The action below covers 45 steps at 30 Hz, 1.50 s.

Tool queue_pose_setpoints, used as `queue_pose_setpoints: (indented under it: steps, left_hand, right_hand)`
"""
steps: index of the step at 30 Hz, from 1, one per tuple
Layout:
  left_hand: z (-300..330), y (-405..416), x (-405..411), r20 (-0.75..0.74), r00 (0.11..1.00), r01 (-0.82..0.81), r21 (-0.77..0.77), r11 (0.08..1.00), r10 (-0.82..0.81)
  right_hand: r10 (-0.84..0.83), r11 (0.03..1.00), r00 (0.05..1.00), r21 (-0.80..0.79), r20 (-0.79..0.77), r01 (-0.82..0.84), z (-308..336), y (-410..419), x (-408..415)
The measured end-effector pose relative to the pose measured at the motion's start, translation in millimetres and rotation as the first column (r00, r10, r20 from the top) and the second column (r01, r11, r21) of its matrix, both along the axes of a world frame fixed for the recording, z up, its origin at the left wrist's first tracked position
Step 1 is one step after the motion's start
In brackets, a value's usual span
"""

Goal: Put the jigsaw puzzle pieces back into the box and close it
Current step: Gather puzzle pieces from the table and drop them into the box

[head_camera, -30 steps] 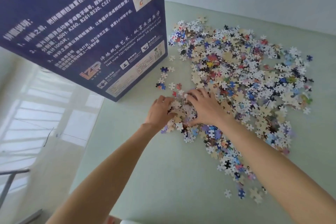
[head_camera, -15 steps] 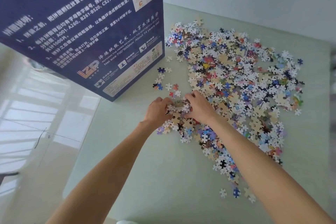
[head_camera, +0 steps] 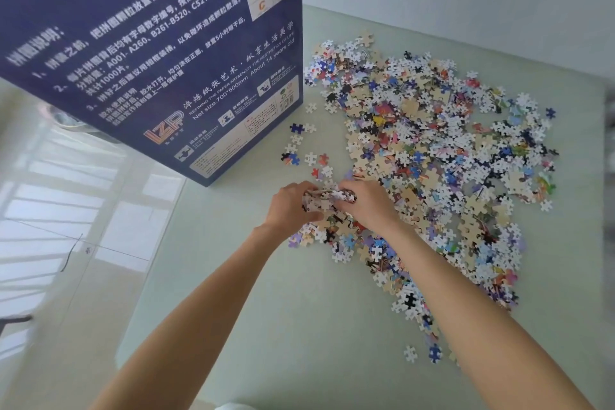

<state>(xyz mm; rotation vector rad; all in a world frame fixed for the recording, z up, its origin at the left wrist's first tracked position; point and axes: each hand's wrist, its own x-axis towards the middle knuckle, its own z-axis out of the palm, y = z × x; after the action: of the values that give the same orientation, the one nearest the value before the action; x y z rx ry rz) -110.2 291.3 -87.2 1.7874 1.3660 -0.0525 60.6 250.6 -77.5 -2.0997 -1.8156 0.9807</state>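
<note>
left hand (head_camera: 289, 206) and right hand (head_camera: 366, 206) cup together around a clump of small colourful cardboard jigsaw pieces (head_camera: 327, 200), scooping them toward the tall dark-blue printed cardboard box (head_camera: 159, 53) just beside the pile on the pale green table (head_camera: 266, 309).

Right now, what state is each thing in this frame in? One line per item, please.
Puzzle box: standing upright on the table, its opening out of view.
Loose puzzle pieces: spread in a heap on the table, not boxed.
Handful of pieces: bunched between both hands.
Left hand: cupped on the handful.
Right hand: cupped on the handful.
Table: carries the box and pieces.
</note>
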Motion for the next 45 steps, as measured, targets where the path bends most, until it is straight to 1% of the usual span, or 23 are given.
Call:
queue_pose_setpoints:
  steps: [3,5,10,12,14,15,17,18,20,23,25,27,29,30,31,32,35,36,38,40,43,45]
  left_hand:
    - [-4,-4,5,-0.011,0.998,-0.062,0.046,0.997,0.063]
    - [-4,-4,5,0.013,0.993,-0.120,0.039,0.992,0.119]
    - [11,-3,-3,0.088,0.976,-0.205,0.067,0.976,0.199]
    - [27,-4,-7,0.112,0.974,-0.209,0.102,0.973,0.198]
    - [53,-4,-10,0.169,0.972,-0.193,0.155,0.969,0.166]
    - [68,-6,-12,0.209,0.967,-0.183,0.191,0.964,0.142]
    - [109,-5,-17,0.308,0.950,-0.159,0.312,0.937,0.059]
    - [134,-2,-20,0.351,0.936,-0.152,0.390,0.908,0.006]
    - [181,8,-27,0.390,0.917,-0.154,0.534,0.831,-0.081]
    - [248,29,-39,0.407,0.901,-0.211,0.714,0.667,-0.152]
    - [285,43,-50,0.403,0.904,-0.263,0.790,0.554,-0.146]
    - [311,57,-61,0.364,0.925,-0.285,0.853,0.438,-0.109]
    - [327,73,-72,0.327,0.942,-0.281,0.889,0.361,-0.073]
    - [332,80,-76,0.311,0.949,-0.275,0.893,0.356,-0.046]
    - [336,86,-80,0.283,0.959,-0.259,0.890,0.374,-0.009]
    - [337,91,-82,0.233,0.972,-0.229,0.884,0.408,0.039]
    - [331,99,-86,0.009,0.987,-0.092,0.844,0.528,0.157]
    - [330,101,-88,-0.023,0.984,-0.079,0.834,0.547,0.177]
    - [326,102,-89,-0.041,0.981,-0.080,0.803,0.591,0.189]
    - [323,107,-94,-0.047,0.977,-0.096,0.776,0.623,0.210]
    - [322,113,-101,-0.032,0.978,-0.113,0.743,0.659,0.204]
    - [322,113,-104,-0.014,0.983,-0.113,0.729,0.675,0.180]
  right_hand:
    - [-0.047,0.999,0.999,0.008,-0.005,0.047,0,-6,3]
    - [-0.085,0.996,0.996,0.014,0.000,0.085,5,-10,7]
    - [-0.142,0.989,0.990,0.035,0.021,0.141,24,-23,16]
    - [-0.170,0.984,0.985,0.043,-0.010,0.171,36,-27,17]
    - [-0.187,0.980,0.982,0.061,-0.034,0.189,50,-27,20]
    - [-0.189,0.979,0.981,0.072,-0.041,0.192,57,-28,21]
    - [-0.176,0.979,0.983,0.098,-0.051,0.180,77,-27,23]
    - [-0.169,0.977,0.984,0.125,-0.056,0.175,90,-24,23]
    - [-0.173,0.968,0.980,0.164,-0.100,0.188,113,-19,23]
    - [-0.165,0.947,0.958,0.235,-0.234,0.220,153,-2,17]
    - [-0.113,0.926,0.945,0.311,-0.308,0.212,185,12,8]
    - [-0.042,0.898,0.934,0.396,-0.355,0.191,216,27,-1]
    - [0.037,0.872,0.909,0.458,-0.416,0.174,242,44,-9]
    - [0.074,0.858,0.900,0.487,-0.429,0.162,253,52,-12]
    - [0.106,0.845,0.899,0.515,-0.425,0.143,263,62,-14]
    - [0.133,0.830,0.906,0.545,-0.402,0.120,270,72,-17]
    - [0.191,0.775,0.929,0.630,-0.316,0.055,290,104,-24]
    - [0.213,0.751,0.937,0.660,-0.279,0.026,299,116,-28]
    - [0.248,0.705,0.952,0.707,-0.181,-0.049,309,135,-35]
    - [0.307,0.664,0.951,0.725,-0.039,-0.184,318,156,-45]
    - [0.402,0.633,0.906,0.675,0.132,-0.380,326,182,-62]
    - [0.459,0.626,0.862,0.611,0.213,-0.484,329,194,-71]
